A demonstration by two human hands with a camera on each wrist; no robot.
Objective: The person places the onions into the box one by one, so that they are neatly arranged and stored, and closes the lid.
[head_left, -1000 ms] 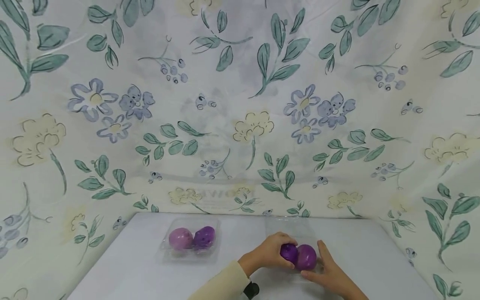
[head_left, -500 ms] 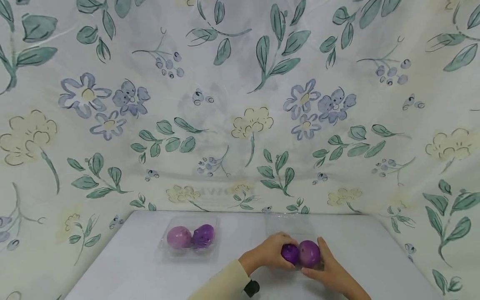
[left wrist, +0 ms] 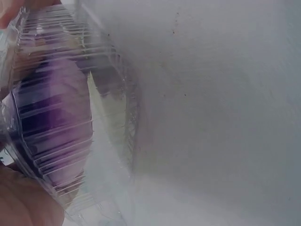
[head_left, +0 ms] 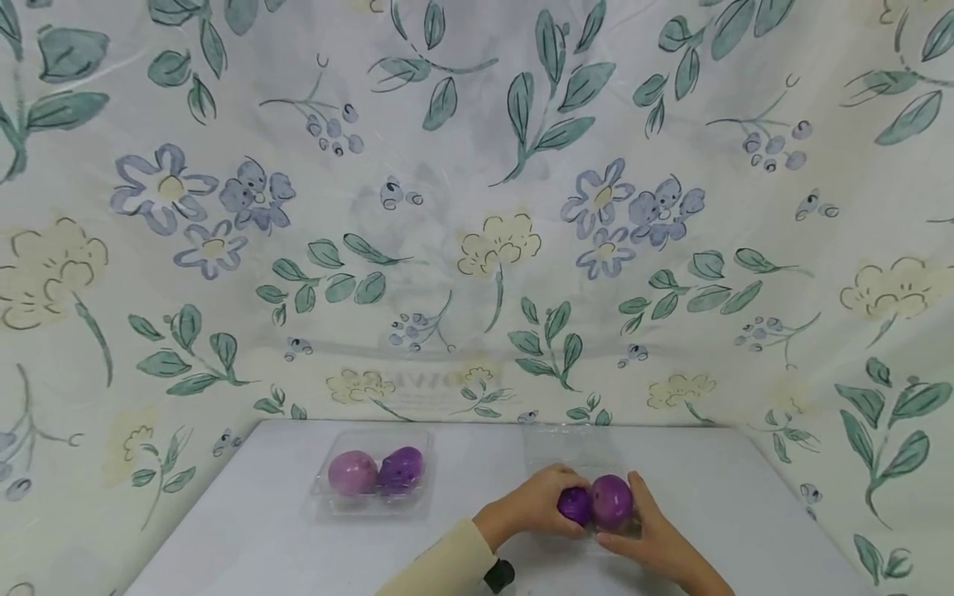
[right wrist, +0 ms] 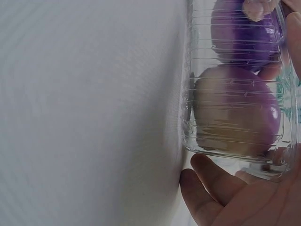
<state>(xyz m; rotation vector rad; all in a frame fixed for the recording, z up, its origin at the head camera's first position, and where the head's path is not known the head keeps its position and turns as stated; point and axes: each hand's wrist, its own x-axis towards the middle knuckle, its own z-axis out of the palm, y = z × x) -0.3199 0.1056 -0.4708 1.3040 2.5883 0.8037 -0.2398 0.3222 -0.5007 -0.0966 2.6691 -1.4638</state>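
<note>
In the head view my left hand (head_left: 538,502) curls its fingers and thumb round a dark purple, rounded thing (head_left: 573,506) in a clear plastic box. My right hand (head_left: 656,538) spans the box's right end, its thumb and fingers on either side of a larger, glossy purple round thing (head_left: 611,502). The ribbed wall of that clear plastic box (right wrist: 230,149) shows in the right wrist view, with fingertips (right wrist: 202,165) against its end. Through the plastic in the left wrist view, a purple round thing (left wrist: 66,108) is visible. The raised lid (head_left: 566,445) leans away behind.
A second clear plastic box (head_left: 373,507) stands on the white table (head_left: 246,530) at the left. It holds a pink-purple round thing (head_left: 353,473) and a dark purple lumpy one (head_left: 402,470). A floral cloth (head_left: 477,331) hangs behind the table.
The larger purple round thing has shifted slightly up and toward my right hand, apart from the dark one. Both hands stay at nearly the same place. The head view has tilted a little.
</note>
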